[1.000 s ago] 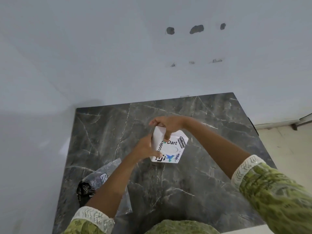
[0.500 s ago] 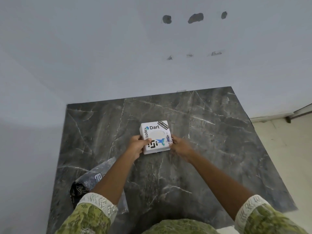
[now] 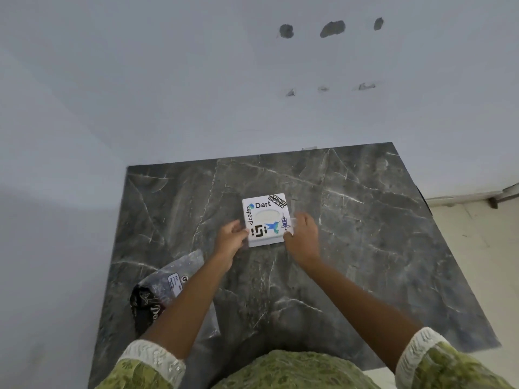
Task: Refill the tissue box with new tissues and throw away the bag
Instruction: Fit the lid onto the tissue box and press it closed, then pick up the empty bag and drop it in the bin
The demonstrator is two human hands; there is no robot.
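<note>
The small white square cardboard tissue box with stickers (image 3: 265, 220) sits on the grey marble tabletop (image 3: 365, 234) — light, stiff-walled, crushable. Left hand (image 3: 229, 240) and right hand (image 3: 302, 237) grip its side walls; the crinkly clear plastic bag (image 3: 168, 284) lies near left — slippery, best pinched.

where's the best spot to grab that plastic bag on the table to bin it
Likely the clear, crumpled upper end of the plastic bag, taken from above with the left hand, which is nearer. The bag lies flat and limp on the marble table near its left edge, with no rigid side to hold, so a pinch that gathers the loose film fits best. The left forearm hides its right part.
</note>
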